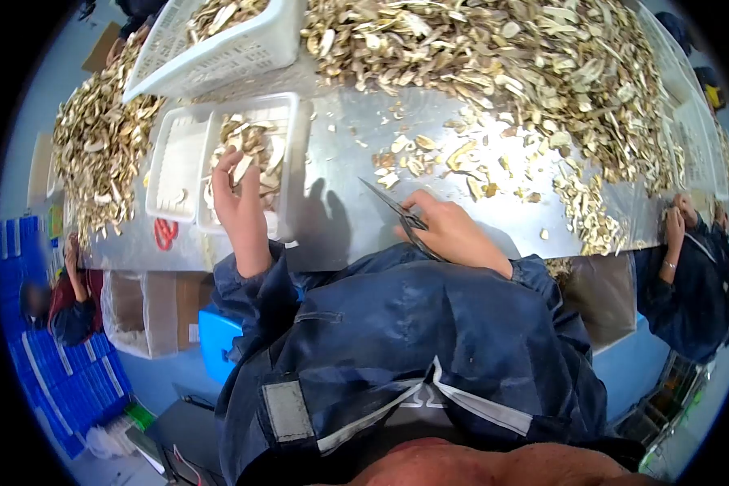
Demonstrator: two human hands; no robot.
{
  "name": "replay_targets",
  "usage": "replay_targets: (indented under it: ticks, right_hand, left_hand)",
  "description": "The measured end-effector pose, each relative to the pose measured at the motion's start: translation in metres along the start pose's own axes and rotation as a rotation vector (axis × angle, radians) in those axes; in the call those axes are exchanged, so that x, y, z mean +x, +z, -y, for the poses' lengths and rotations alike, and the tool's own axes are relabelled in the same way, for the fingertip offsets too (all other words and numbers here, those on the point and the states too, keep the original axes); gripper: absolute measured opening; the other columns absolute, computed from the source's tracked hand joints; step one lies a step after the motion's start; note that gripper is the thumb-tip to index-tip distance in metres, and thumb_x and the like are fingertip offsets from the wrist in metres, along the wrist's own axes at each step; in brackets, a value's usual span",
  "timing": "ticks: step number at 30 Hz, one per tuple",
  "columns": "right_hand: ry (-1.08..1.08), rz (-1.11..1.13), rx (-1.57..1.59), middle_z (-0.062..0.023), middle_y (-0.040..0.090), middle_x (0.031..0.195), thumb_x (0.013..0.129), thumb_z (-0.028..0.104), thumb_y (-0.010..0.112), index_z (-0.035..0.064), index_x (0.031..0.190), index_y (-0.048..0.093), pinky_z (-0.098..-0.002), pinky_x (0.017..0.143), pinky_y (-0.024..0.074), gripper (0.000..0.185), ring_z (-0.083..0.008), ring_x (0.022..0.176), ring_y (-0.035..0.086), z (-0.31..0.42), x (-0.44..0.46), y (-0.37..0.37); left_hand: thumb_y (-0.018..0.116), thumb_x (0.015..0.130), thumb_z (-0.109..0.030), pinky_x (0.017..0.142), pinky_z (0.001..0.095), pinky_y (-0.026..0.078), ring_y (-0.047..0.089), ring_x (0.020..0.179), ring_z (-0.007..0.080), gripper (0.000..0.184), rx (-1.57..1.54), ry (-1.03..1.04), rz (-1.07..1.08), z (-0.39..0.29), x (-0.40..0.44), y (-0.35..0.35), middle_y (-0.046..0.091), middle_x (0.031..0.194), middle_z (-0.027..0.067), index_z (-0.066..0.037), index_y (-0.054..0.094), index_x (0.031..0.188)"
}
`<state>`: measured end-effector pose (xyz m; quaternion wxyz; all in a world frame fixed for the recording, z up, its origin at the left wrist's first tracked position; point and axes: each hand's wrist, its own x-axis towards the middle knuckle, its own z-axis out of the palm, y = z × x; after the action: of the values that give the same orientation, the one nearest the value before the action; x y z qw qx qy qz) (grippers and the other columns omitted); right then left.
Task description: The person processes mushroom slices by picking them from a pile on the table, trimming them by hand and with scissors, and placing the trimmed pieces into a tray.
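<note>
My left hand (241, 212) is over the front of a white divided tray (293, 154), its fingers raised and apart, with nothing visible between them. Pale dried slices (277, 150) lie in the tray's right compartment, behind the fingers. The left compartment holds one small slice. My right hand (454, 231) rests near the table's front edge, closed round dark scissors (409, 219) whose blades point up and left. Small loose slices (462, 158) are scattered on the metal table (348, 138) beyond that hand.
A large pile of slices (494, 49) spans the back, another (105, 146) the left. A white basket (219, 61) stands behind the tray. Red-handled scissors (166, 234) lie left of it. Co-workers (692, 283) (77, 304) are at both sides.
</note>
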<state>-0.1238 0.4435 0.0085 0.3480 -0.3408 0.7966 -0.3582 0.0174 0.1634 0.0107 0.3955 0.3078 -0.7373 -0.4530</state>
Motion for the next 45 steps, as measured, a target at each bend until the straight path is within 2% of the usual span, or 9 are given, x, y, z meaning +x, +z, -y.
replay_targets:
  ticks: [2,5,12,17,20,24,25,33,45]
  right_hand:
    - [-0.034,-0.063,0.001,-0.0101,0.061,0.065,0.093,0.040,0.070,0.0072,0.116,0.058,-0.0369,0.059,0.0440,0.042,-0.0185,0.061,0.058,-0.015,0.004,0.003]
    - [0.125,-0.122,0.268,-0.0058,0.058,0.067,0.095,0.037,0.070,0.0080,0.118,0.055,-0.0301,0.050,0.0400,0.040,-0.0130,0.055,0.052,-0.023,0.002,-0.006]
    - [0.189,-0.194,0.827,-0.0001,0.052,0.078,0.097,0.030,0.068,0.0101,0.122,0.050,-0.0245,0.047,0.0353,0.037,-0.0066,0.058,0.044,-0.033,-0.010,0.001]
    - [0.115,-0.171,0.890,0.0015,0.049,0.076,0.097,0.028,0.069,0.0105,0.122,0.049,-0.0235,0.049,0.0334,0.037,-0.0054,0.058,0.044,-0.039,-0.011,0.004]
    - [0.074,-0.140,0.884,0.0023,0.048,0.075,0.098,0.027,0.068,0.0108,0.122,0.048,-0.0232,0.050,0.0333,0.035,-0.0058,0.058,0.044,-0.039,-0.015,-0.001]
    - [0.043,-0.109,0.882,0.0026,0.048,0.075,0.099,0.025,0.066,0.0114,0.123,0.048,-0.0231,0.050,0.0334,0.033,-0.0063,0.058,0.045,-0.044,-0.014,-0.005]
    - [0.054,-0.110,0.901,0.0026,0.048,0.075,0.099,0.025,0.066,0.0114,0.123,0.048,-0.0231,0.050,0.0334,0.033,-0.0062,0.058,0.045,-0.044,-0.013,-0.005]
    - [0.063,-0.091,0.966,0.0005,0.049,0.071,0.099,0.023,0.066,0.0092,0.129,0.045,-0.0236,0.049,0.0322,0.040,-0.0069,0.054,0.044,-0.044,-0.010,-0.013]
    - [0.049,-0.104,0.916,0.0030,0.048,0.076,0.097,0.027,0.069,0.0107,0.124,0.049,-0.0226,0.049,0.0315,0.037,-0.0049,0.057,0.043,-0.044,-0.009,-0.011]
  left_hand:
    - [0.063,0.091,-0.007,0.110,0.0406,0.036,0.051,0.130,0.0303,0.028,0.035,0.094,0.110,-0.005,-0.006,0.016,0.055,0.138,0.0202,0.000,0.060,0.118]
    - [0.065,0.089,-0.010,0.110,0.0404,0.036,0.050,0.130,0.0314,0.031,0.095,0.172,0.213,-0.013,-0.010,0.044,0.055,0.137,0.0183,-0.002,0.061,0.119]
    - [0.064,0.089,-0.015,0.105,0.0398,0.041,0.053,0.121,0.0318,0.044,-0.019,0.146,0.315,0.010,0.053,0.129,0.055,0.132,0.0193,0.001,0.055,0.129]
    - [0.065,0.087,-0.017,0.105,0.0397,0.042,0.053,0.118,0.0297,0.054,0.015,-0.051,0.137,0.028,0.125,0.191,0.054,0.130,0.0232,0.003,0.051,0.135]
    - [0.066,0.088,-0.018,0.101,0.0451,0.045,0.059,0.110,0.0387,0.055,0.176,0.065,0.016,0.084,0.162,0.219,0.050,0.138,0.0260,0.003,0.051,0.136]
    - [0.069,0.086,-0.019,0.100,0.0445,0.043,0.058,0.114,0.0413,0.045,0.076,0.054,0.165,0.077,0.146,0.221,0.063,0.123,0.0258,0.003,0.061,0.125]
    - [0.068,0.086,-0.016,0.094,0.0424,0.046,0.063,0.107,0.0383,0.039,0.173,0.136,0.122,0.084,0.141,0.222,0.067,0.111,0.0241,0.006,0.064,0.117]
    - [0.061,0.090,0.000,0.084,0.0276,0.049,0.063,0.095,0.0141,0.024,-0.195,0.029,0.288,0.032,0.051,0.188,0.069,0.102,0.0102,0.005,0.064,0.114]
    - [0.059,0.095,-0.003,0.081,0.0225,0.048,0.062,0.096,0.0095,0.033,-0.194,-0.225,0.439,0.010,0.007,0.129,0.067,0.118,0.0110,0.003,0.059,0.128]
